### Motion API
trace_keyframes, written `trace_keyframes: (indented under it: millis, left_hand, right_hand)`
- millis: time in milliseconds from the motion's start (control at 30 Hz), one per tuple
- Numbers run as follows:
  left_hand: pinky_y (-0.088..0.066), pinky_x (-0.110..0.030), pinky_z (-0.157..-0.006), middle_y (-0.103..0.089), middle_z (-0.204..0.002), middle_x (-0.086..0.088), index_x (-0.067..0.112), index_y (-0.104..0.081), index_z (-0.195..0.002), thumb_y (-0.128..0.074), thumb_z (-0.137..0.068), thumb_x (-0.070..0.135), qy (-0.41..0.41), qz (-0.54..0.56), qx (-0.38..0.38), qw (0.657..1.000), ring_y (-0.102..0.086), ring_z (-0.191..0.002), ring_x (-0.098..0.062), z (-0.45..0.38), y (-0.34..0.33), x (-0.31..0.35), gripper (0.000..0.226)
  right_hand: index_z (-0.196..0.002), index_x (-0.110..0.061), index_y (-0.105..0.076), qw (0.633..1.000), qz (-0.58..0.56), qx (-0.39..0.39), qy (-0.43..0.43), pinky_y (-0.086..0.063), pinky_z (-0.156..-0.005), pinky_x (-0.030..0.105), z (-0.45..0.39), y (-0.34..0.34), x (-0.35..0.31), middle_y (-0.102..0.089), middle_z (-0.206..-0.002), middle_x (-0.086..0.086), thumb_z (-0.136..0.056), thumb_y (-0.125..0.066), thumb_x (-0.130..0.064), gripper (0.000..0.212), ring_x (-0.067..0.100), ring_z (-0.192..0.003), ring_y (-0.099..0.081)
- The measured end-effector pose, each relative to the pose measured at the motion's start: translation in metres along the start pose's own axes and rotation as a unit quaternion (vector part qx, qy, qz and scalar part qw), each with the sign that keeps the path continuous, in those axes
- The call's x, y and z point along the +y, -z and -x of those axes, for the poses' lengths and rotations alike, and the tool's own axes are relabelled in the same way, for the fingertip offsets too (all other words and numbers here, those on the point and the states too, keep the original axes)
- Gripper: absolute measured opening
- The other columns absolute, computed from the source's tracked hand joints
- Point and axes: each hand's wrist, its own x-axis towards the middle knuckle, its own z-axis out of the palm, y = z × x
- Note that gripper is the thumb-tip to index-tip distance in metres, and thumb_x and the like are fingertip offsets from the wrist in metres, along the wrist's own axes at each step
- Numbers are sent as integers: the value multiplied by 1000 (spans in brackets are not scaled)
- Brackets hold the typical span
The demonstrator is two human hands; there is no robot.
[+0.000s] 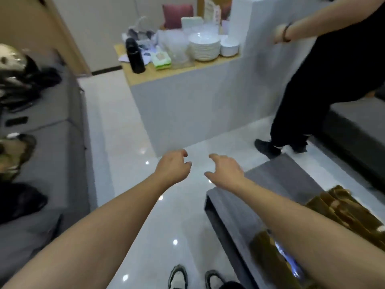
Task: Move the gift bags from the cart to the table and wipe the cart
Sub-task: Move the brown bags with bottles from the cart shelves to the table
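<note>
Glossy pale floor (129, 126) lies beneath both outstretched hands. Left hand (173, 166) hangs with fingers loosely curled, holding nothing; right hand (226, 170) is likewise relaxed and bare. Further right, brown-gold gift bags (341, 209) lie on the grey tabletop (277, 184). Beyond, a counter (179, 101) carries stacked white plates (205, 46).

Both arms reached forward over the glossy floor (125, 126), the left hand (174, 166) and right hand (225, 171) loosely curled and empty. Gold gift bags (343, 207) lay on the grey table (277, 180) at its near right edge. White plates (205, 46) were stacked on the counter (177, 71).
</note>
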Motion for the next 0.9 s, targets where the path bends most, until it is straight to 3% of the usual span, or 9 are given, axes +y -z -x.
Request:
trace_keyframes:
  millis: [167, 367, 533, 633, 767, 900]
  left_hand:
    - [-43, -34, -90, -55, -132, -11, 15, -51, -141, -53, -100, 32, 194, 23, 91, 976, -53, -119, -30, 101, 25, -107, 45]
    - [-46, -45, -98, -54, -125, -16, 13, -54, -129, -57, -95, 36, 417, 50, 152, 894, -51, -117, -37, 290, 14, -176, 41]
    - [-52, -40, -95, -55, -127, -5, 22, -53, -135, -61, -96, 36, 515, 104, 253, 813, -55, -113, -24, 419, -10, -188, 42]
    - [-58, -39, -89, -54, -127, -4, 22, -53, -136, -61, -97, 33, 563, 141, 275, 766, -56, -112, -24, 498, -34, -199, 42]
    - [-50, -45, -100, -53, -131, -8, 21, -54, -135, -58, -95, 37, 604, 158, 263, 735, -52, -121, -30, 604, -72, -221, 43]
    - [-47, -46, -101, -54, -127, -11, 19, -57, -129, -59, -93, 37, 636, 174, 275, 699, -51, -121, -33, 714, -110, -239, 41]
  right_hand:
    - [-153, -22, -36, 978, 35, -68, 195, -45, -102, 41, -7, -44, -99, -52, -142, 10, -93, -62, -44, 68, 34, -129, -48]
    - [-153, -23, -37, 901, 52, -172, 395, -47, -101, 43, 90, -118, -208, -54, -139, 11, -92, -64, -44, 70, 33, -126, -52]
    - [-149, -23, -42, 826, 102, -191, 520, -48, -101, 44, 193, -161, -264, -55, -140, 12, -88, -67, -45, 69, 35, -126, -51]
    - [-150, -27, -40, 788, 119, -197, 572, -48, -100, 43, 265, -185, -294, -54, -140, 10, -89, -67, -45, 69, 33, -125, -52]
    - [-147, -28, -44, 749, 133, -224, 610, -51, -91, 37, 357, -233, -317, -58, -131, 4, -90, -68, -44, 64, 24, -114, -56]
    - [-148, -27, -43, 714, 171, -261, 626, -52, -100, 42, 455, -290, -329, -55, -140, 5, -89, -68, -45, 67, 23, -123, -54]
